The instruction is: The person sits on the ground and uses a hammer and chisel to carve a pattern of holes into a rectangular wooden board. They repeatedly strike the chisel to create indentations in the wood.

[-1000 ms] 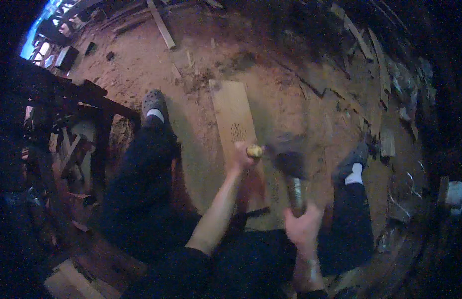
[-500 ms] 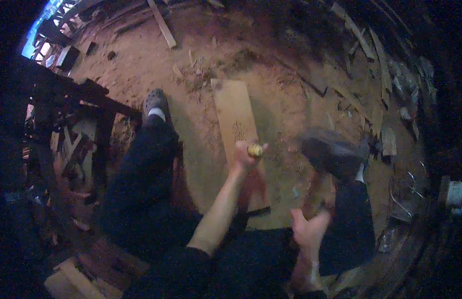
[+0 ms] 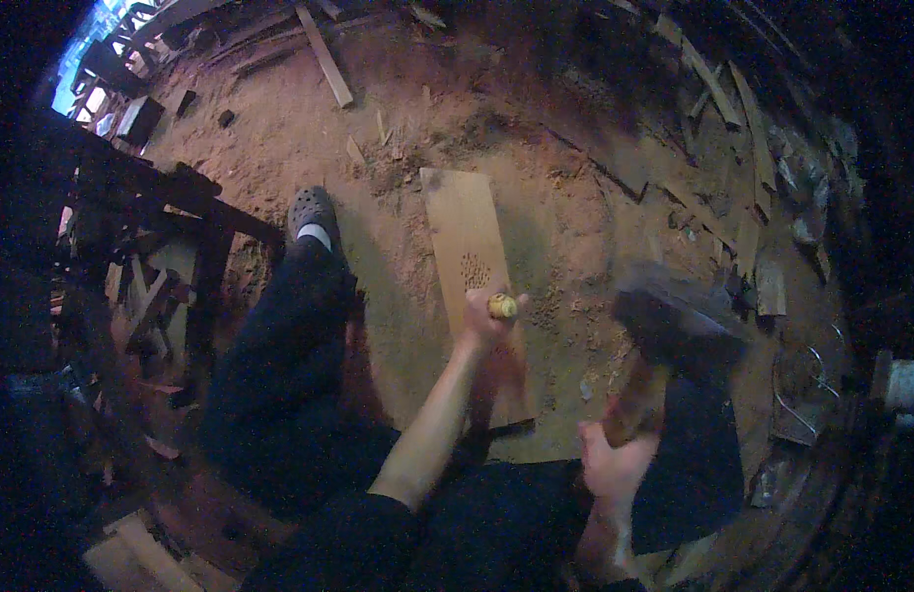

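A pale wooden board (image 3: 467, 212) lies lengthwise in front of me, with a cluster of small dark cuts (image 3: 475, 270) in its surface. Just below those cuts, my left hand (image 3: 484, 316) is closed round a chisel-like tool with a yellow handle (image 3: 502, 307). The handle's end points up at me, and its working tip is hidden below the fist. My right hand (image 3: 620, 462) grips the wooden handle of a mallet (image 3: 682, 314). Its big dark head, blurred by motion, is raised to the right of the board, over my right leg, apart from the yellow handle.
My left foot in a grey clog (image 3: 313, 209) rests on the dirt floor (image 3: 264, 128). A dark wooden frame (image 3: 205, 257) stands at left. Wood strips (image 3: 324, 57) lie at the far side, with more scrap wood (image 3: 748, 187) and bent wire (image 3: 817, 370) at right.
The mallet head has shifted a little to the right and nearer to me. My left hand keeps its hold on the yellow handle, and the whole view has tilted slightly.
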Motion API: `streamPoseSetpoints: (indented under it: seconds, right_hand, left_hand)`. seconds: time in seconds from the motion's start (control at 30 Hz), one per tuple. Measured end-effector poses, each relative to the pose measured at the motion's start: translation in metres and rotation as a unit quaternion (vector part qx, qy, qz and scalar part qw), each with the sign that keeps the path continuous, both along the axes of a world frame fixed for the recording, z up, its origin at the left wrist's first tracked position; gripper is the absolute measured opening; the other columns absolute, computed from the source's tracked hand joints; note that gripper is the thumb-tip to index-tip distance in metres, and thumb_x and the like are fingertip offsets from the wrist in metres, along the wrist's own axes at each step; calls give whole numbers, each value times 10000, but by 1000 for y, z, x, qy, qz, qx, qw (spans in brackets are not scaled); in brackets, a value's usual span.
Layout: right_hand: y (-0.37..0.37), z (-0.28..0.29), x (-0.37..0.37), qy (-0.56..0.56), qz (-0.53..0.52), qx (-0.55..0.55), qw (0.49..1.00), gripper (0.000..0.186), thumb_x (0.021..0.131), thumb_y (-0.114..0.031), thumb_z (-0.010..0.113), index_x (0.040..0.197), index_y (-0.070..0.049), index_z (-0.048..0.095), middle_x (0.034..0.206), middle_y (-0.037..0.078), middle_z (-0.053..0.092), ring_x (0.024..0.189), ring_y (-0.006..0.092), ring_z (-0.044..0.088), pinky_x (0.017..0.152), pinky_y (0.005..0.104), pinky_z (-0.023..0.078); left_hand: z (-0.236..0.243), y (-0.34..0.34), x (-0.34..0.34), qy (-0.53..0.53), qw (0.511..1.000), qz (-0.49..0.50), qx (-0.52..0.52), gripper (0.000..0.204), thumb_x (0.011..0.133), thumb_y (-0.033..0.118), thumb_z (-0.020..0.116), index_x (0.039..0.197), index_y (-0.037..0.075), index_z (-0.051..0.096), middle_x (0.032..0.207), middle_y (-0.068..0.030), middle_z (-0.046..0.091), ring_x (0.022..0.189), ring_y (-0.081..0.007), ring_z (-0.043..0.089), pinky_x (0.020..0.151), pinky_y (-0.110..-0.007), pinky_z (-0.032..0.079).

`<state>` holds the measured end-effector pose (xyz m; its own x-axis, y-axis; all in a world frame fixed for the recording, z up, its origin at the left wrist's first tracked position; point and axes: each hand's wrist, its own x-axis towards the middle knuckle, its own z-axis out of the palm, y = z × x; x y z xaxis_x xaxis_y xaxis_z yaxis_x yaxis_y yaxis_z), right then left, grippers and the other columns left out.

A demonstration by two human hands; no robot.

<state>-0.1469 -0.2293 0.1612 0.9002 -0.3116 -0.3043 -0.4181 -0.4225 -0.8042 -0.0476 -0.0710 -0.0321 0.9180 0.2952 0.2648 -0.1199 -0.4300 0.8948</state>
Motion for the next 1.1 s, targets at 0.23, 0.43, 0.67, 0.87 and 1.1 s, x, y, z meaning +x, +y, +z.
streamPoseSetpoints:
  seconds: [0.23,0.43,0.67,0.87,1.1]
  right_hand:
    - [5,-66,-6,54,136,-112,983,248,643,-65,609,865,8,527,775,89,592,675,243,564,629,376,464]
    - [11,-17,-4,-83,79,-57,992,270,635,-61,623,879,-2,523,919,95,576,649,243,564,620,377,464]
    - [13,-32,-11,42,57,-5,997,370,625,-77,638,961,18,517,918,134,578,671,279,581,627,375,469]
    - [11,-28,1,59,170,-103,978,362,638,-69,626,962,53,519,907,172,583,775,288,586,687,371,452]
    - [11,-13,-8,-22,-2,9,1000,305,651,-93,627,902,43,520,868,141,579,733,285,571,675,374,450]
  left_hand:
    - [-8,-4,7,-97,994,5,-48,313,685,259,666,544,61,470,468,-94,443,410,-230,465,412,-321,352]
    - [12,-2,-2,-13,997,-21,-78,305,684,255,664,555,57,471,474,-90,439,413,-216,438,425,-317,368]
    - [-5,0,2,5,999,6,-34,307,680,279,666,562,64,481,483,-94,446,422,-218,445,426,-318,368]
    - [1,-1,2,-53,994,3,-99,311,674,314,669,579,68,506,486,-99,453,430,-225,466,430,-329,374]
    - [6,-3,-3,71,997,9,-34,303,668,297,677,568,65,509,490,-101,470,437,-226,490,437,-331,384]
